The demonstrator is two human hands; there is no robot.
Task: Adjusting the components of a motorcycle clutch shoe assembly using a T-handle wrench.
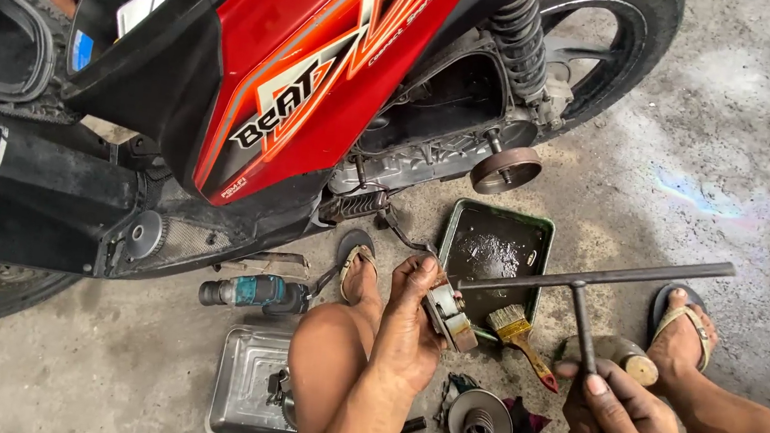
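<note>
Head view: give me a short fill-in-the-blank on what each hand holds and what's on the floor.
1. The right hand grips a ____-shaped wrench.
2. The left hand holds a small metal part against the wrench's ____.
3. The paintbrush has a yellow and ____ handle.
4. The dark oily tray is ____ in colour.

Missing: T; tip; red; green

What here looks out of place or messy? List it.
The scooter has its side cover off, so the pulley sits bare. Oily liquid pools in the green tray. A paintbrush, spring part and drill lie loose on the stained floor.
</note>
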